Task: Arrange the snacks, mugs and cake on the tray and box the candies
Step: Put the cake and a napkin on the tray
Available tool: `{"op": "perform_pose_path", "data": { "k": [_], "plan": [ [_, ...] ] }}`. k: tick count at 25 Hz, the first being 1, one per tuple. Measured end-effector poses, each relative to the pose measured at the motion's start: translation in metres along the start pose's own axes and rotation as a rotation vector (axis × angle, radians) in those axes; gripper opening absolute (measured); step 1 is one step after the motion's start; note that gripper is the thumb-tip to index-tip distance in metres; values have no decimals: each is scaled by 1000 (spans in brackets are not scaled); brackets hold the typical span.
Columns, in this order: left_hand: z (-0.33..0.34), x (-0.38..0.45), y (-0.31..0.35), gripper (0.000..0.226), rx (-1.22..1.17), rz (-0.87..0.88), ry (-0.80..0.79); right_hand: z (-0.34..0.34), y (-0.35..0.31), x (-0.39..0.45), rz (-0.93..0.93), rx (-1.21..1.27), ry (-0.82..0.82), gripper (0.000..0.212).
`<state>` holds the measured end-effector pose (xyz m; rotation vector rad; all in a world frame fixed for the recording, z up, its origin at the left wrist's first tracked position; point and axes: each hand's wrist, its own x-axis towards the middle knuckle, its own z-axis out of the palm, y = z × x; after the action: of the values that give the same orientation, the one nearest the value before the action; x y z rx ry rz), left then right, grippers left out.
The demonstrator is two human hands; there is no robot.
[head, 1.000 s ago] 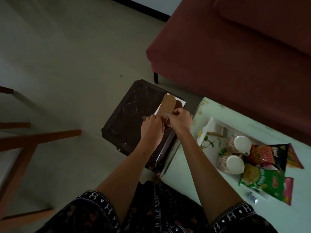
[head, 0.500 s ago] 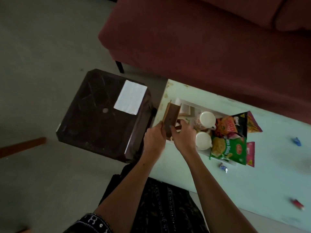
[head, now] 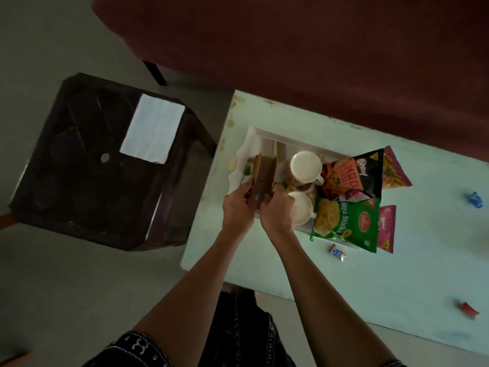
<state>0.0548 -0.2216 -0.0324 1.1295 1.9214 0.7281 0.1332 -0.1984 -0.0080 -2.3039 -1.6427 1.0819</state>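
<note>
the brown box [head: 264, 178] has travelled from above the dark stool [head: 87, 181] to the left end of the white tray [head: 267, 134], held on edge between the left hand [head: 238, 207] and right hand [head: 278, 211], fingers of both pinching its lower corners. it hangs just beside the two mugs [head: 305, 166], with the snack packets [head: 346, 221] filling the tray's right end and loose candies [head: 337, 252] on the pale table [head: 397, 300]. the step is probably best done by lowering it flat into the free left end, clear of the mugs.
</note>
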Motion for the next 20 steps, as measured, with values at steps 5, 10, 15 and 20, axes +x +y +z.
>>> {"op": "perform_pose_path", "data": {
  "k": [5, 10, 15, 20],
  "plan": [
    [17, 15, -19, 29, 15, -53, 14, 21, 3, 17, 41, -8, -32, 25],
    [21, 22, -27, 30, 32, -63, 25, 33, 0, 21, 87, -11, -48, 25],
    [20, 19, -30, 31, -29, -78, -11, 35, 4, 21, 96, -17, -71, 27],
    [-5, 18, -33, 38, -95, -97, 7, 24, -5, 14, 105, -93, -6, 35]
  ]
}}
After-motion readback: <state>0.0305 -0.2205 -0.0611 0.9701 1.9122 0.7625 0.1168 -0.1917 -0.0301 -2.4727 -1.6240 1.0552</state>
